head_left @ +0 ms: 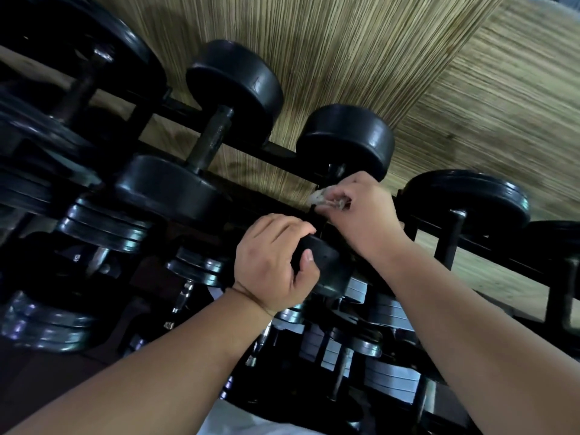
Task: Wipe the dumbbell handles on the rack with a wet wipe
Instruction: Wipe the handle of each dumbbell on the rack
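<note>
A black dumbbell lies on the top rail of the rack (282,150), its far head (348,138) toward the wall and its near head (326,265) toward me. My left hand (276,262) grips the near head, thumb across its face. My right hand (361,211) is curled round the dumbbell's handle, which is hidden under it, and holds a crumpled greyish wet wipe (323,197) that sticks out at the fingers. To the left, a second black dumbbell shows its bare dark handle (210,138).
More black dumbbells sit along the top rail at the left (78,89) and right (464,199). Lower tiers hold several chrome plate dumbbells (103,227). A striped tan wall (361,58) stands behind the rack.
</note>
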Demonstrator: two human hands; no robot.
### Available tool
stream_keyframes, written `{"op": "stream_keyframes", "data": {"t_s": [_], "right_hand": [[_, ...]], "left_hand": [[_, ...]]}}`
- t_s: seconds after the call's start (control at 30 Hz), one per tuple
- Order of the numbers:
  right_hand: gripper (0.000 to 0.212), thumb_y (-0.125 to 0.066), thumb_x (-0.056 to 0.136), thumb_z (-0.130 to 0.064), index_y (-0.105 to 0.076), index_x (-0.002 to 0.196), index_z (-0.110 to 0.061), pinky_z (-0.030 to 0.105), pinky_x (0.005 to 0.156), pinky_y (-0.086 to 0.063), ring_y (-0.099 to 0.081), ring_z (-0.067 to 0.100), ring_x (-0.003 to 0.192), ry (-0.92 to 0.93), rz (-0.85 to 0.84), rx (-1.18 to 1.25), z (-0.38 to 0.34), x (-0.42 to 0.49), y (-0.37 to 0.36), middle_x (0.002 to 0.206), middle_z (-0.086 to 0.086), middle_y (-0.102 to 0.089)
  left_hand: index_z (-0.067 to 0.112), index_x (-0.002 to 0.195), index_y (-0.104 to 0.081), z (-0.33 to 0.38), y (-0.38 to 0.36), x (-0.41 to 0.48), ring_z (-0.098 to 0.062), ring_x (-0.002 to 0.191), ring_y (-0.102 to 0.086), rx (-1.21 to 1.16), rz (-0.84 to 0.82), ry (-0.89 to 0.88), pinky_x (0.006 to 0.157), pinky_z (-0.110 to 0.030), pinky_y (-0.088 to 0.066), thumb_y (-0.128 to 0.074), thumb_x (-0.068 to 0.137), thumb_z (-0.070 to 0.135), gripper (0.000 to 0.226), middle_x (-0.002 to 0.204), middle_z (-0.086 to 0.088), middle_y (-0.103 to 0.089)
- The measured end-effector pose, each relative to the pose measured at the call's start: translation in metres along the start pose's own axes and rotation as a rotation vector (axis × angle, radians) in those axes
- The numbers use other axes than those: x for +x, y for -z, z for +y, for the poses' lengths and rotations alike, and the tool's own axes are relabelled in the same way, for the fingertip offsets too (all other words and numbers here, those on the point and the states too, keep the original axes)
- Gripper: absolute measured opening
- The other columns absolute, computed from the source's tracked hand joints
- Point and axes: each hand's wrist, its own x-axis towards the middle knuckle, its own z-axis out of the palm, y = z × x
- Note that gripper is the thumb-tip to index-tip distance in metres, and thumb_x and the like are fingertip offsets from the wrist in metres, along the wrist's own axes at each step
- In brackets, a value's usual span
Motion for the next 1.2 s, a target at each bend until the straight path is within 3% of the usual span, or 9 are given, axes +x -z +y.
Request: {"op": "stream_keyframes", "data": {"t_s": [0.1, 0.17, 0.27, 0.47, 0.67, 0.87, 1.03, 1.1, 1.2], "right_hand": [[0.017, -0.082, 0.083, -0.02, -0.074, 0.075, -0.006, -0.002, 0.072, -0.039, -0.058, -0.019, 0.081, 0.019, -0.004, 0.104, -0.002, -0.005, 0.0, 0.088, -0.014, -0.056], [0.02, -0.081, 0.084, -0.017, -0.07, 0.071, -0.005, -0.002, 0.069, -0.037, -0.059, -0.011, 0.08, 0.005, 0.021, 0.069, -0.001, -0.002, -0.003, 0.088, -0.013, -0.055], [0.014, -0.08, 0.082, -0.017, -0.069, 0.088, -0.013, -0.001, 0.074, -0.038, -0.057, 0.002, 0.09, -0.016, 0.038, 0.037, -0.002, 0.004, -0.005, 0.1, -0.01, -0.052], [0.023, -0.081, 0.082, -0.019, -0.074, 0.103, -0.012, -0.005, 0.075, -0.034, -0.053, 0.006, 0.091, 0.014, 0.004, -0.016, 0.006, 0.005, -0.004, 0.105, -0.006, -0.053], [0.008, -0.082, 0.079, -0.017, -0.079, 0.086, -0.013, 0.028, 0.065, -0.05, -0.064, 0.024, 0.073, 0.349, -0.204, -0.185, 0.009, 0.002, -0.004, 0.084, 0.004, -0.06], [0.016, -0.069, 0.086, -0.014, -0.076, 0.1, -0.02, 0.025, 0.075, -0.045, -0.065, 0.021, 0.085, 0.275, 0.015, -0.237, 0.024, 0.034, 0.016, 0.094, 0.002, -0.064], [0.014, -0.076, 0.086, -0.016, -0.078, 0.1, -0.017, 0.02, 0.07, -0.042, -0.064, 0.016, 0.077, 0.412, -0.16, -0.237, 0.027, 0.004, 0.005, 0.089, 0.001, -0.063], [0.016, -0.076, 0.086, -0.018, -0.075, 0.103, -0.018, 0.021, 0.073, -0.045, -0.065, 0.016, 0.082, 0.354, -0.153, -0.21, 0.02, 0.008, 0.01, 0.091, 0.0, -0.068], [0.012, -0.074, 0.088, -0.021, -0.071, 0.098, -0.017, 0.02, 0.072, -0.05, -0.064, 0.011, 0.08, 0.089, 0.03, -0.077, 0.015, 0.023, 0.015, 0.089, -0.004, -0.07]], "left_hand": [[0.002, 0.103, -0.075, -0.001, 0.0, 0.0, -0.027, 0.092, -0.068, -0.003, -0.015, 0.001, 0.084, -0.041, -0.053, -0.051, 0.09, 0.025, 0.036, 0.099, -0.008, -0.073], [0.002, 0.103, -0.075, -0.001, 0.0, 0.0, -0.027, 0.092, -0.068, -0.003, -0.024, -0.001, 0.085, -0.041, -0.053, -0.051, 0.09, 0.025, 0.036, 0.098, -0.008, -0.073], [0.002, 0.104, -0.075, 0.0, 0.001, 0.0, -0.026, 0.093, -0.067, 0.002, -0.024, 0.001, 0.086, -0.039, -0.053, -0.051, 0.09, 0.025, 0.036, 0.099, -0.007, -0.073], [0.002, 0.103, -0.075, 0.002, 0.002, 0.001, -0.026, 0.093, -0.068, -0.003, -0.013, 0.005, 0.085, -0.039, -0.054, -0.051, 0.089, 0.024, 0.035, 0.099, -0.007, -0.073], [0.002, 0.101, -0.075, 0.002, 0.003, 0.002, -0.026, 0.092, -0.067, -0.002, -0.007, -0.005, 0.084, -0.039, -0.054, -0.052, 0.086, 0.023, 0.034, 0.096, -0.007, -0.073], [0.003, 0.103, -0.075, 0.002, 0.002, 0.001, -0.026, 0.095, -0.068, 0.011, -0.013, 0.015, 0.085, -0.04, -0.054, -0.052, 0.086, 0.025, 0.036, 0.098, -0.006, -0.074], [0.002, 0.102, -0.075, 0.002, 0.002, 0.001, -0.026, 0.093, -0.068, 0.017, -0.001, 0.007, 0.085, -0.039, -0.054, -0.053, 0.086, 0.024, 0.035, 0.098, -0.007, -0.073], [0.002, 0.102, -0.075, 0.002, 0.003, 0.002, -0.026, 0.093, -0.068, 0.014, -0.002, 0.007, 0.084, -0.039, -0.054, -0.054, 0.085, 0.023, 0.035, 0.097, -0.007, -0.073], [0.003, 0.102, -0.075, 0.004, 0.002, 0.002, -0.026, 0.092, -0.068, 0.007, 0.0, 0.011, 0.083, -0.038, -0.055, -0.054, 0.084, 0.022, 0.034, 0.097, -0.006, -0.073]]}}
